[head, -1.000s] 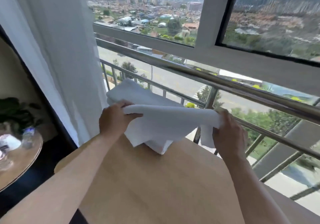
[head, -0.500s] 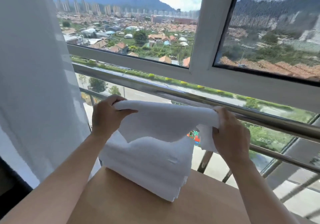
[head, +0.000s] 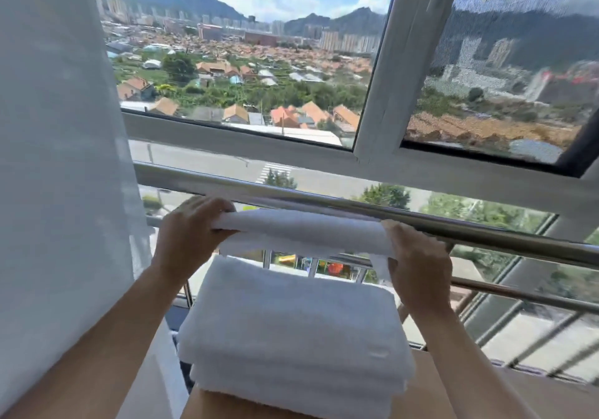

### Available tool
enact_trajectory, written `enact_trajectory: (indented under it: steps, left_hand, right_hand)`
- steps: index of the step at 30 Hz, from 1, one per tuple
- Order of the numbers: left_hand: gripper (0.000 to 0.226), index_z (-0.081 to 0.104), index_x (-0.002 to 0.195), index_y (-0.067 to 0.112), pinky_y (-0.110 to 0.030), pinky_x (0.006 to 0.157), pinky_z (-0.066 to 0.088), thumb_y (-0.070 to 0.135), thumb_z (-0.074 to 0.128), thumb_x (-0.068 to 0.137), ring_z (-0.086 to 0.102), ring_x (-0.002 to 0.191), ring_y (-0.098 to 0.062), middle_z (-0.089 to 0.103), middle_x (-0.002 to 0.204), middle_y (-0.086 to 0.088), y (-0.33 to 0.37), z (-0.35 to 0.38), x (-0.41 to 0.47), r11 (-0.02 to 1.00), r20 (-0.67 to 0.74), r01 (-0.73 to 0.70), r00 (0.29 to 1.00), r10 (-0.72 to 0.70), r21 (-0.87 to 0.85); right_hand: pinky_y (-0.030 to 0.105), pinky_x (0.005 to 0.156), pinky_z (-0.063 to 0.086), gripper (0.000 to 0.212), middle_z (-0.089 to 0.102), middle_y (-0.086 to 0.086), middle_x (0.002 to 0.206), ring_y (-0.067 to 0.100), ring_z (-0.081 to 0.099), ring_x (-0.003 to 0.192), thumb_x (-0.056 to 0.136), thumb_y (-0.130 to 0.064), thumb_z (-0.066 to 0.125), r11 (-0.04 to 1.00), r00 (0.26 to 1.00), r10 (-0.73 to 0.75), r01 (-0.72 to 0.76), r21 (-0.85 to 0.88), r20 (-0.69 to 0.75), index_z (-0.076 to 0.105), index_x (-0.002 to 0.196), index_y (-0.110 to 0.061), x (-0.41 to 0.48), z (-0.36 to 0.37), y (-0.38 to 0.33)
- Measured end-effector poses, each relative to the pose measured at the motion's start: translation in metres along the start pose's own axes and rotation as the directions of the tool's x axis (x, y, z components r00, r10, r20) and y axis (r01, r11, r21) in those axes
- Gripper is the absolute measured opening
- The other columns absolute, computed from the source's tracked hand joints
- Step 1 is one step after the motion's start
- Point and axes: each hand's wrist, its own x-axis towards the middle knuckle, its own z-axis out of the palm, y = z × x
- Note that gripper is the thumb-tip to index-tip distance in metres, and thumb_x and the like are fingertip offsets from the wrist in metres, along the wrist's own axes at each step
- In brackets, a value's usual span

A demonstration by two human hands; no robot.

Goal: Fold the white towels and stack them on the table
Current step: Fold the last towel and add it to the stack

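Sunlit window panes (head: 246, 71) look out over orange roofs, tower blocks and hazy mountains, with a steel railing (head: 486, 229) running across the glass and a sheer white curtain (head: 58, 159) hanging down the left side. At the far edge of a light wooden table (head: 557, 399) sits a stack of folded white towels (head: 291, 328), thick and fluffy, its rounded folds facing the camera and its layers squarely lined up. Above the stack and clear of it, roughly level with the railing, a person holds another white towel (head: 301, 230) folded into a long, narrow band stretched flat between both hands. The left hand (head: 191, 234) grips the band's left end, fingers curled over the top and thumb beneath; the right hand (head: 418, 266) clamps the right end the same way, with a loose corner of cloth dangling just below it. Both sets of fingertips disappear behind the fabric. How many towels make up the stack cannot be counted from the layers. Most of the table is covered by the stack and forearms and cut off at the bottom edge, and a mesh screen blurs the right-hand pane.
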Motion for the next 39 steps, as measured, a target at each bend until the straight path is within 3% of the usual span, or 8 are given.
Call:
enact_trajectory:
  steps: [6, 10, 14, 18, 23, 29, 35, 39]
  left_hand:
    - [0.047, 0.071, 0.082, 0.027, -0.034, 0.060, 0.050, 0.066, 0.072, 0.057, 0.064, 0.069, -0.025, 0.064, 0.072, 0.009, -0.025, 0.016, -0.103, 0.984, 0.522, 0.175, 0.843, -0.132, -0.033]
    - [0.044, 0.065, 0.074, 0.040, -0.032, 0.060, 0.046, 0.076, 0.061, 0.050, 0.058, 0.067, -0.014, 0.060, 0.068, 0.015, -0.027, 0.017, -0.107, 0.950, 0.591, 0.312, 0.772, -0.235, -0.029]
    - [0.051, 0.065, 0.066, 0.035, -0.032, 0.058, 0.046, 0.081, 0.061, 0.043, 0.058, 0.064, -0.007, 0.060, 0.061, 0.014, -0.023, 0.013, -0.104, 0.919, 0.626, 0.393, 0.715, -0.312, 0.009]
    - [0.067, 0.067, 0.067, 0.022, -0.033, 0.054, 0.042, 0.083, 0.066, 0.042, 0.058, 0.061, -0.013, 0.060, 0.060, 0.008, -0.019, 0.011, -0.107, 0.847, 0.590, 0.531, 0.676, -0.443, 0.027]
    - [0.066, 0.066, 0.073, 0.028, -0.023, 0.060, 0.038, 0.091, 0.063, 0.052, 0.057, 0.075, -0.005, 0.060, 0.079, 0.005, -0.013, 0.008, -0.110, 0.730, 0.523, 0.680, 0.647, -0.555, -0.065]
    - [0.044, 0.063, 0.092, 0.020, -0.024, 0.046, 0.048, 0.060, 0.075, 0.078, 0.069, 0.065, -0.018, 0.067, 0.092, -0.001, -0.021, 0.003, -0.111, 0.459, 0.582, 0.888, 0.364, -0.727, 0.017]
    - [0.043, 0.068, 0.088, 0.006, -0.032, 0.055, 0.056, 0.045, 0.082, 0.079, 0.065, 0.073, -0.025, 0.066, 0.084, -0.007, -0.017, 0.015, -0.088, 0.240, 0.682, 0.970, 0.200, -0.704, -0.038]
    - [0.034, 0.070, 0.099, 0.013, -0.031, 0.065, 0.056, 0.026, 0.089, 0.075, 0.072, 0.077, -0.024, 0.075, 0.092, -0.009, -0.013, 0.016, -0.074, 0.246, 0.713, 0.951, 0.305, -0.631, -0.190]
  right_hand:
    - [0.029, 0.064, 0.043, 0.043, 0.075, -0.005, 0.094, 0.027, 0.068, 0.084, 0.069, -0.008, 0.076, 0.938, 0.865, 0.083, -0.236, 0.255, 0.494, 0.075, 0.103, -0.035, -0.106, 0.016, -0.018]
    - [0.024, 0.064, 0.034, 0.033, 0.072, -0.011, 0.082, 0.020, 0.066, 0.077, 0.067, -0.023, 0.065, 0.874, 0.859, 0.159, -0.352, 0.336, 0.487, 0.074, 0.094, -0.040, -0.117, 0.013, -0.021]
    - [0.022, 0.065, 0.037, 0.052, 0.056, -0.034, 0.072, 0.004, 0.056, 0.076, 0.065, -0.030, 0.064, 0.841, 0.815, 0.141, -0.398, 0.366, 0.562, 0.053, 0.108, -0.059, -0.110, -0.001, -0.023]
    - [0.019, 0.077, 0.043, 0.032, 0.056, -0.052, 0.087, -0.005, 0.060, 0.088, 0.069, -0.060, 0.066, 0.816, 0.776, 0.099, -0.422, 0.396, 0.622, 0.058, 0.099, -0.067, -0.109, -0.008, -0.019]
    - [0.039, 0.101, 0.039, 0.045, 0.060, -0.029, 0.111, 0.003, 0.051, 0.113, 0.079, -0.077, 0.048, 0.847, 0.719, 0.184, -0.462, 0.264, 0.670, 0.077, 0.094, -0.047, -0.117, -0.002, -0.009]
    - [0.043, 0.106, 0.039, 0.038, 0.054, 0.013, 0.127, 0.034, 0.051, 0.124, 0.087, -0.037, 0.072, 0.723, 0.609, 0.487, -0.684, 0.103, 0.626, 0.068, 0.120, -0.020, -0.117, 0.006, -0.013]
    - [0.044, 0.102, 0.039, 0.049, 0.058, 0.029, 0.121, 0.043, 0.053, 0.118, 0.093, -0.033, 0.065, 0.598, 0.474, 0.623, -0.802, 0.013, 0.623, 0.052, 0.134, -0.010, -0.112, 0.006, -0.019]
    - [0.043, 0.090, 0.042, 0.028, 0.063, 0.024, 0.118, 0.042, 0.058, 0.111, 0.096, -0.012, 0.058, 0.574, 0.549, 0.615, -0.804, 0.156, 0.565, 0.054, 0.123, -0.005, -0.108, 0.005, -0.022]
